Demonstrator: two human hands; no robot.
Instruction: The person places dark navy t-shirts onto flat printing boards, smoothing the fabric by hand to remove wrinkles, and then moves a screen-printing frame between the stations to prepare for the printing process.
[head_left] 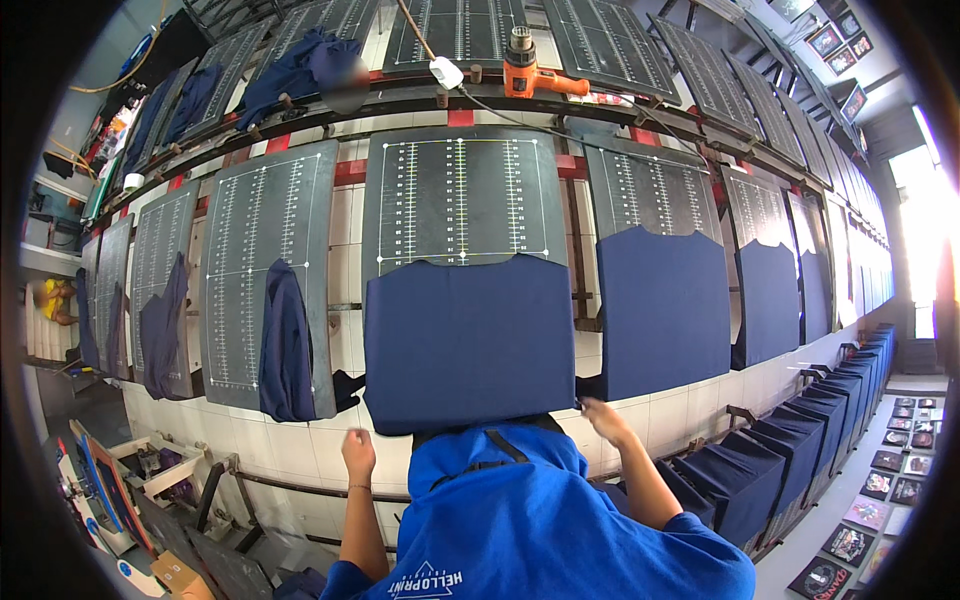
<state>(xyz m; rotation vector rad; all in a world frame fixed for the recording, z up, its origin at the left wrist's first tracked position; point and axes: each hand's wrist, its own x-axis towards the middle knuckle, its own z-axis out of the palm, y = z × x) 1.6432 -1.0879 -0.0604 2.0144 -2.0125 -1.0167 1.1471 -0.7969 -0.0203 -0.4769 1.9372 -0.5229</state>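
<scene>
A navy shirt [468, 340] is pulled flat over the near end of a dark printing board [460, 200] marked with white grid lines, straight in front of me. My left hand [357, 453] is curled at the shirt's lower left hem. At the lower right corner, my right hand [603, 418] pinches the hem with its fingertips. My own bright blue shirt [520, 530] fills the bottom of the view.
A board at the left [262, 230] carries a bunched navy shirt [286, 345]; the boards to the right hold flat navy shirts [662, 310]. An orange heat gun [530, 68] and a white plug [446, 72] lie on the far rail. Printed pictures [900, 480] lie at the lower right.
</scene>
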